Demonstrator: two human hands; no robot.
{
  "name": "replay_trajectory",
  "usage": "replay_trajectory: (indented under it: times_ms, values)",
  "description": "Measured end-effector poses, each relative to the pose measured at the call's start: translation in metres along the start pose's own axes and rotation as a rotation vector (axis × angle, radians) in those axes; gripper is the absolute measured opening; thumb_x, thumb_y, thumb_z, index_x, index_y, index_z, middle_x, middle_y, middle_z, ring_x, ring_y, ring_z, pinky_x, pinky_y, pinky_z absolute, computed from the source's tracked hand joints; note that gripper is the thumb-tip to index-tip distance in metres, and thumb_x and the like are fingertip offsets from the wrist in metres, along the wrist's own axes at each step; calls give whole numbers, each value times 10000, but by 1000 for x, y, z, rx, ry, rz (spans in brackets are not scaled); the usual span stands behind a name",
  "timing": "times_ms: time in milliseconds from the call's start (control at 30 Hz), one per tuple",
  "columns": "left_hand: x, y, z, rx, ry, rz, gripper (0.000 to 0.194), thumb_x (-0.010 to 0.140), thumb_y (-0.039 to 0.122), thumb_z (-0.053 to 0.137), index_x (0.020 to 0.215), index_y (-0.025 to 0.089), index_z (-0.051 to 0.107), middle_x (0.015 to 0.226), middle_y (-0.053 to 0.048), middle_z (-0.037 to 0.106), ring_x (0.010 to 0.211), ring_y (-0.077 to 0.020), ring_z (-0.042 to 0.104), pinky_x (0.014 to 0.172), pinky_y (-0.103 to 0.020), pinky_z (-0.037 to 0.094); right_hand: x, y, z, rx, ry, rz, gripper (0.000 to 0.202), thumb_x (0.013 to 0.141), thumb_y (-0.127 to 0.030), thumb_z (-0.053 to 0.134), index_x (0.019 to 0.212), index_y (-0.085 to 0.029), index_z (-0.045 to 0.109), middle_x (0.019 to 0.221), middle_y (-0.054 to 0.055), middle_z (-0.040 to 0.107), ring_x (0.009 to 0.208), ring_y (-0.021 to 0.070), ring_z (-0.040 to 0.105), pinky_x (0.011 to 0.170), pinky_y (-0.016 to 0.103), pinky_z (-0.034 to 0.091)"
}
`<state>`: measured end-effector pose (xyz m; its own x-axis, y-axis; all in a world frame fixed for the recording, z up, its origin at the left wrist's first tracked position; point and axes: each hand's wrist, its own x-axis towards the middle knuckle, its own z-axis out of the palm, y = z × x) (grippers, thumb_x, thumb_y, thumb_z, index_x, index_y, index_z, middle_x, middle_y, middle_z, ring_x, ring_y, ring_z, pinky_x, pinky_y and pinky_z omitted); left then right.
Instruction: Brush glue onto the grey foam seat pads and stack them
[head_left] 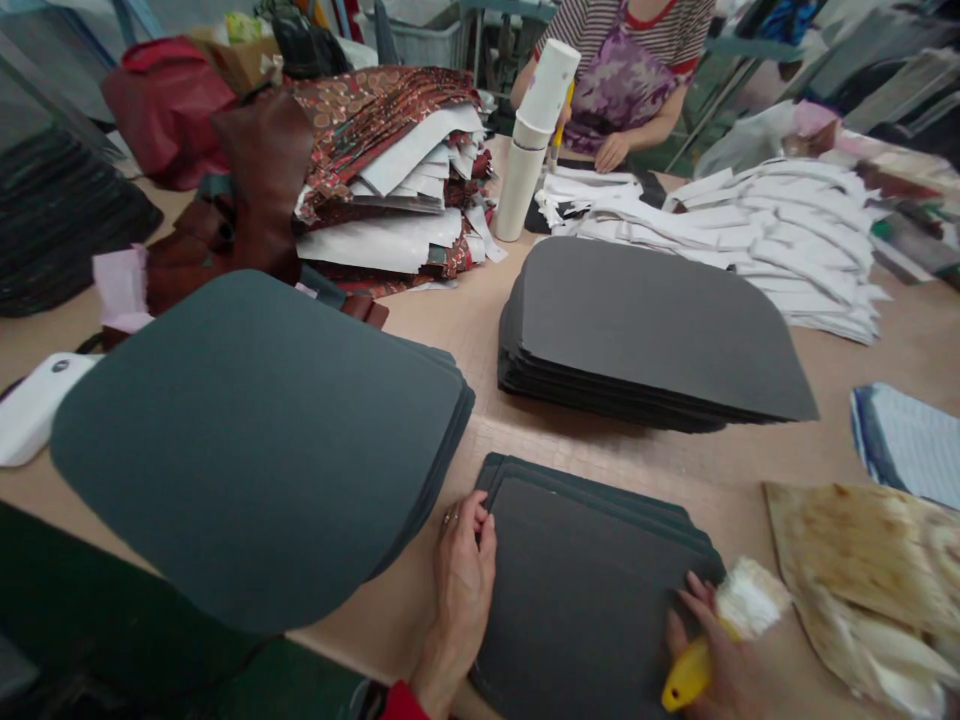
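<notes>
In front of me lies a small stack of dark panels [577, 590], with the green-edged layers fanned out at its far side. My left hand [466, 575] is closed at the left edge of this stack, fingers curled together on the rim. On the right side, my right hand [724, 665] grips a brush by its yellow handle [688, 675]. The white bristles [752, 598] point out to the right, past the stack's edge, and the fingertips touch the top panel.
A stack of large dark green panels [255, 440] overhangs the table's front edge at left. Another dark stack [645, 325] stands beyond. Further back are patterned pieces [390, 105], stacked white cups [525, 150], white strips [787, 235] and a co-worker [622, 80]. A stained cloth [855, 550] lies at right.
</notes>
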<state>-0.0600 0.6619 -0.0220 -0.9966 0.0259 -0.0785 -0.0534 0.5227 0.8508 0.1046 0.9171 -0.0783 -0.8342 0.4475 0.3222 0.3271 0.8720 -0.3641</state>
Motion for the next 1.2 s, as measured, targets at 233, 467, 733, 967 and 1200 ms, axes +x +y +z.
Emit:
replay_trajectory:
  times_ms: [233, 467, 733, 967, 1200]
  values:
    - [9, 10, -10, 88, -88, 74, 271, 833, 122, 417, 1058, 193, 551, 963, -68, 551, 852, -173, 549, 754, -321, 485, 2, -11, -2, 49, 17, 25, 382, 841, -478, 462, 1024, -161, 574, 1184, 149, 583, 1130, 319, 513, 963, 505, 390]
    - [9, 9, -14, 260, -9, 340, 322, 865, 104, 366, 1115, 168, 558, 1136, -115, 530, 1054, -206, 520, 889, -378, 471, 16, -23, 1, 53, 28, -69, 300, 886, -369, 446, 1052, -146, 559, 1214, 165, 548, 1123, 294, 505, 931, 502, 418]
    - [-17, 31, 26, 532, -348, 620, 584, 820, 103, 445, 1376, 201, 296, 1456, -68, 315, 1356, -269, 216, 1068, -501, 320, 25, -22, 5, 8, 94, -200, 267, 903, -296, 448, 1104, -140, 528, 1210, 161, 557, 1041, 276, 537, 868, 457, 443]
    - [-25, 35, 26, 680, -220, 532, 696, 715, 194, 616, 1336, 51, 336, 1409, -221, 340, 1310, -352, 296, 1001, -517, 386, 23, -10, 13, 21, 141, -230, 296, 906, -350, 420, 1069, -139, 547, 1177, 161, 586, 967, 272, 581, 812, 425, 476]
    - [-10, 100, -116, 770, 440, 452, 507, 808, 266, 552, 1289, 196, 408, 1294, -136, 483, 1083, -310, 490, 818, -479, 467, 23, 19, 40, 25, 268, -317, 321, 868, -409, 438, 978, -177, 630, 1079, 121, 649, 837, 262, 632, 688, 367, 509]
